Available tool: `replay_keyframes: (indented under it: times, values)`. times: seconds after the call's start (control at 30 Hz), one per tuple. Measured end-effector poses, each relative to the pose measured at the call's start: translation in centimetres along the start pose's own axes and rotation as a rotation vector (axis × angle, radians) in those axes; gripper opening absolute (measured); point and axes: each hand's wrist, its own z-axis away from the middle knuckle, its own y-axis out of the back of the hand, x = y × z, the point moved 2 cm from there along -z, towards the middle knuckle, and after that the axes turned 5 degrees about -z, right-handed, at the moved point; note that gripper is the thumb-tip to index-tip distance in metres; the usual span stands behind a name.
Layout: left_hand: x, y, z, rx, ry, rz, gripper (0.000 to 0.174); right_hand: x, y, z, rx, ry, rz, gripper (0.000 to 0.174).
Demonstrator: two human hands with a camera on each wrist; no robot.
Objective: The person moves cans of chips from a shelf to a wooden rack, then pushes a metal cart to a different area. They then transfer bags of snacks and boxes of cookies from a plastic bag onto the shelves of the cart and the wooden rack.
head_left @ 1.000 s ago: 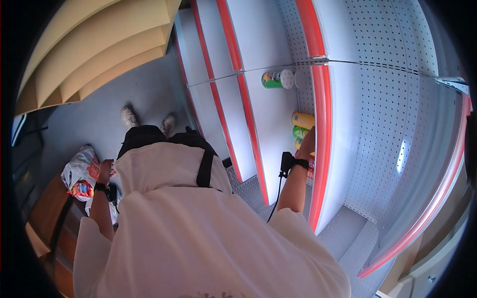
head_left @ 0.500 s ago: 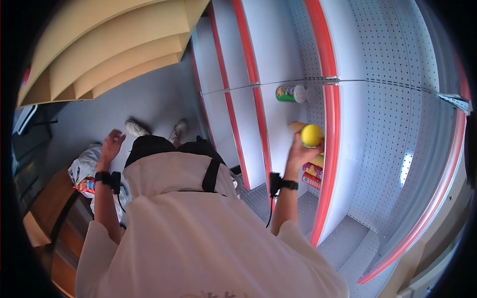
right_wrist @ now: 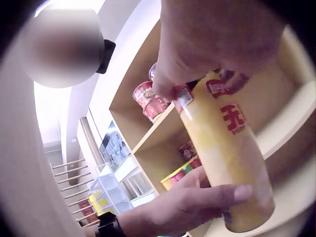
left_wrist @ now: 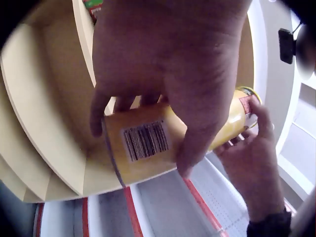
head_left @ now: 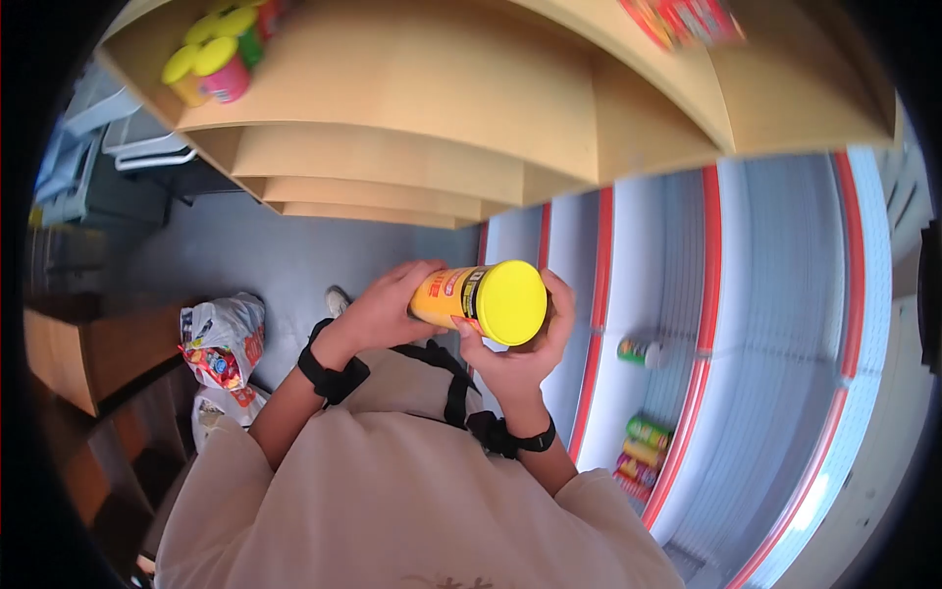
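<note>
A yellow chip canister (head_left: 442,297) with a bright yellow lid is held in front of my chest by both hands. My left hand (head_left: 385,306) grips its bottom end, and the thumb lies along the side in the right wrist view. Around the lid end curl the fingers of my right hand (head_left: 522,365). In the left wrist view a barcode (left_wrist: 146,140) shows near the bottom end, beside the left fingers. Red lettering (right_wrist: 233,118) runs along the side facing the right wrist view.
Ahead stands a wooden shelf unit (head_left: 412,88) holding lidded canisters (head_left: 218,67) and a red packet (head_left: 677,22). To the right, the red-edged shelves hold a green canister (head_left: 636,350) and several lying canisters (head_left: 643,456). A filled plastic bag (head_left: 228,329) sits at left.
My right hand has brought the yellow canister out from the right shelf to my chest. The left hand has come up from beside the bag and taken hold too. The view has turned toward the wooden unit.
</note>
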Motion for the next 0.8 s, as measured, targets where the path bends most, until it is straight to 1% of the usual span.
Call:
replay_keyframes:
  times: [0.03, 0.07, 0.1, 0.13, 0.17, 0.2, 0.27, 0.3, 0.33, 0.37, 0.4, 0.43, 0.47, 0.53, 0.57, 0.6, 0.67, 0.7, 0.73, 0.77, 0.8]
  values:
    - [-0.2, 1.8, 0.7, 0.010, 0.062, 0.041, 0.067, -0.3, -2.1, -0.3, 0.011, -0.071, -0.141, 0.076]
    - [-0.5, 3.6, 1.4, 0.024, 0.121, 0.086, 0.067, 0.1, -3.4, -0.5, -0.039, -0.044, -0.159, 0.076]
    - [-0.8, 5.2, 2.1, 0.036, 0.139, 0.151, 0.068, 1.7, -4.6, -0.3, -0.236, -0.160, -0.127, 0.072]
    - [-1.3, 6.6, 2.7, 0.092, 0.140, 0.155, 0.068, 2.7, -6.1, -0.7, -0.432, -0.274, -0.081, 0.069]
    - [-1.7, 7.8, 3.5, 0.144, 0.141, 0.123, 0.067, 1.8, -8.3, -1.5, -0.636, -0.388, -0.128, 0.058]
    - [-2.1, 8.7, 4.2, 0.195, 0.146, 0.094, 0.067, 2.1, -9.8, -1.5, -0.687, -0.367, -0.122, 0.058]
    - [-2.7, 10.3, 5.4, 0.296, 0.171, 0.096, 0.066, 3.3, -12.4, -1.0, -0.798, -0.454, -0.131, 0.052]
    - [-3.4, 10.9, 6.0, 0.362, 0.159, 0.098, 0.064, 2.9, -13.8, -1.7, -0.839, -0.500, -0.117, 0.050]
    - [-4.1, 11.3, 6.8, 0.428, 0.149, 0.099, 0.062, 3.3, -14.9, -2.6, -0.901, -0.485, -0.099, 0.050]
    - [-4.7, 11.7, 7.4, 0.484, 0.167, 0.118, 0.062, 4.1, -15.9, -4.1, -0.895, -0.386, -0.033, 0.049]
    - [-5.4, 12.2, 8.1, 0.590, 0.206, 0.068, 0.061, 4.9, -16.9, -5.7, -0.889, -0.287, 0.027, 0.048]
    - [-5.9, 12.5, 8.8, 0.689, 0.252, 0.020, 0.059, 5.8, -18.1, -7.8, -0.818, -0.284, -0.034, 0.049]
    - [-6.6, 12.6, 9.7, 0.786, 0.318, 0.037, 0.053, 6.7, -19.3, -10.1, -0.744, -0.284, -0.097, 0.050]
    - [-8.3, 12.5, 12.2, 0.870, 0.499, 0.180, 0.046, 8.1, -22.0, -15.1, -0.630, -0.222, -0.118, 0.050]
    - [-9.3, 12.1, 13.5, 0.928, 0.567, 0.235, 0.043, 9.6, -23.2, -18.2, -0.615, -0.131, -0.011, 0.054]
    - [-10.2, 11.3, 14.9, 0.983, 0.633, 0.293, 0.040, 11.9, -24.4, -21.3, -0.597, -0.034, 0.092, 0.057]
    - [-11.5, 9.5, 17.8, 1.141, 0.749, 0.436, 0.033, 16.3, -27.8, -27.0, -0.551, 0.019, 0.005, 0.064]
    - [-12.1, 8.0, 19.4, 1.246, 0.797, 0.468, 0.031, 17.6, -29.7, -29.3, -0.599, 0.032, 0.010, 0.064]
    - [-13.1, 6.3, 21.1, 1.344, 0.839, 0.493, 0.029, 18.5, -31.7, -31.2, -0.578, 0.073, -0.041, 0.068]
    - [-14.5, 4.1, 23.0, 1.419, 0.860, 0.432, 0.028, 19.2, -33.4, -32.9, -0.550, 0.110, -0.098, 0.074]
    - [-15.6, 1.8, 24.5, 1.487, 0.886, 0.371, 0.028, 19.7, -35.1, -34.4, -0.581, 0.114, -0.098, 0.074]
